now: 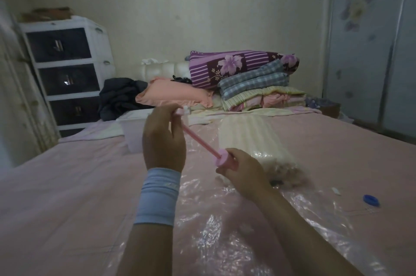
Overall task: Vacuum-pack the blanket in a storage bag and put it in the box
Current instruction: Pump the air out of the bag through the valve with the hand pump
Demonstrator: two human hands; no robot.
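A pink hand pump (198, 140) is held in the air above the bed, its rod drawn out. My left hand (163, 138) grips the handle end of the rod. My right hand (242, 172) grips the pump's pink barrel. Behind them a rolled cream blanket (254, 140) lies inside a clear plastic storage bag (225, 226) spread over the pink sheet. The bag's blue valve cap (371, 200) lies at the right. A translucent plastic box (132, 131) stands on the bed behind my left hand.
Folded quilts (252, 77) and a pink pillow (175, 93) are stacked at the head of the bed, beside a dark garment (119, 95). A white drawer unit (65, 68) stands at the left wall, a wardrobe (369, 46) at the right.
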